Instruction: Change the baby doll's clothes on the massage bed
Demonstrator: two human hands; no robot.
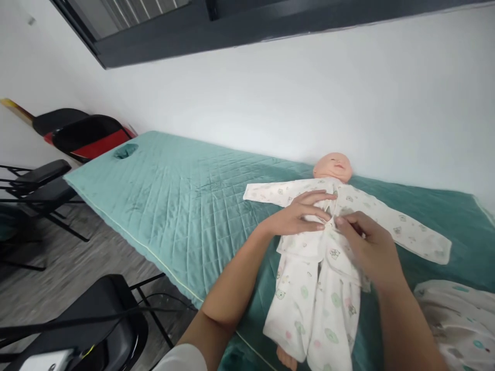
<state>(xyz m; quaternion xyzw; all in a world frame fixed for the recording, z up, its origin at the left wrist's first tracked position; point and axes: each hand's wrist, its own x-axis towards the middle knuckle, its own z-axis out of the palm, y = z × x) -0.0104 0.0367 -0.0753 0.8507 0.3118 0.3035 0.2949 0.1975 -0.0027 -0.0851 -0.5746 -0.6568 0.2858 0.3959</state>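
A baby doll (333,166) lies on its back, wearing a white printed jacket (402,226) with both sleeves spread wide and matching trousers (296,304). One foot shows below the trouser leg. My left hand (305,212) rests on the jacket front with its fingers stretched out beside the front opening. Just to its right, my right hand (365,242) pinches at the edge of the jacket front with thumb and forefinger. The exact spot under the right fingertips is partly hidden.
A green quilted cover (185,196) lies over the bed, which stands against a white wall. A bundled white printed cloth (460,324) lies at the right. Black chairs (116,309) stand along the left, one with a white box (46,360) on it.
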